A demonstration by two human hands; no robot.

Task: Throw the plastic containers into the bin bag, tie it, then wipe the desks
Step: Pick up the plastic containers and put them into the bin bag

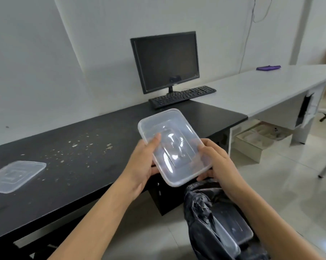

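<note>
Nearest the camera, the dark bin bag [201,218] hangs open below the person's right forearm, beside the front edge of the black desk [79,166], and at least one clear container [231,235] already lies inside its mouth, so the throwing-away step is under way. Just above the bag, both hands hold a clear plastic container [172,145] tilted over the desk's front edge: the left hand [139,166] grasps its left long side with the thumb laid on top, and the right hand [217,162] grasps its right side with the fingers curled underneath. Whether the right hand also holds the bag's rim cannot be told, since the forearm covers it. This container appears to be the next one bound for the bag. Farther left, near the desk's left end, another clear plastic lid or shallow container [15,175] lies flat on the surface, not yet collected. Between it and the hands, pale crumbs [78,149] are scattered across the middle of the desk, so wiping is not yet done; tying the bag is also left. At the far right corner of the black desk stand a keyboard [182,95] and a dark monitor [166,61]; a mark on its lower bezel is too small to read. Beyond, a purple cloth [268,67] rests near the back edge of the white desk [261,89]. No legible writing shows on anything.
</note>
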